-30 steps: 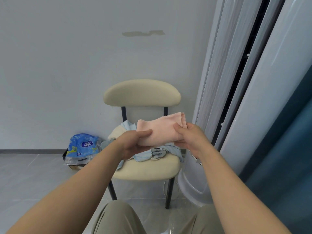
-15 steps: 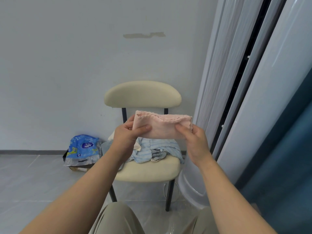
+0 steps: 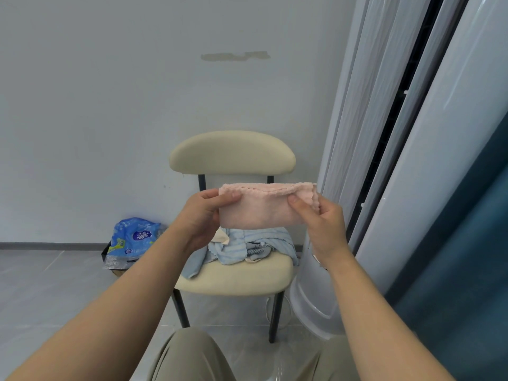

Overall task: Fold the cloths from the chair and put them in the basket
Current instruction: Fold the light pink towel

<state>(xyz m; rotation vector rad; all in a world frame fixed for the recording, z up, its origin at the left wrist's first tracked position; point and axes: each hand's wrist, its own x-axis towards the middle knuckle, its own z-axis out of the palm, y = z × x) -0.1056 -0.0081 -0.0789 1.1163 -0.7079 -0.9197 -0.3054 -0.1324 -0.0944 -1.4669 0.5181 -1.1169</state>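
Both hands, left hand and right hand, are pinching the folded pink terry cloth above the cream padded chair; its edges want squaring before folding again.

Front of chair seat open from above. Cloth pile fills seat back; left hand and right hand hold pink cloth above it. White unit tight on chair's right. Bag on floor left, apart.

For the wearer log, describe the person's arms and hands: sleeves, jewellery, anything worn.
The left arm and right arm are bare to the frame edge, with no sleeves in view. The left hand and right hand wear no gloves, rings, watch or bracelet. The thumbnails look short and unpainted. Khaki trousers show below.
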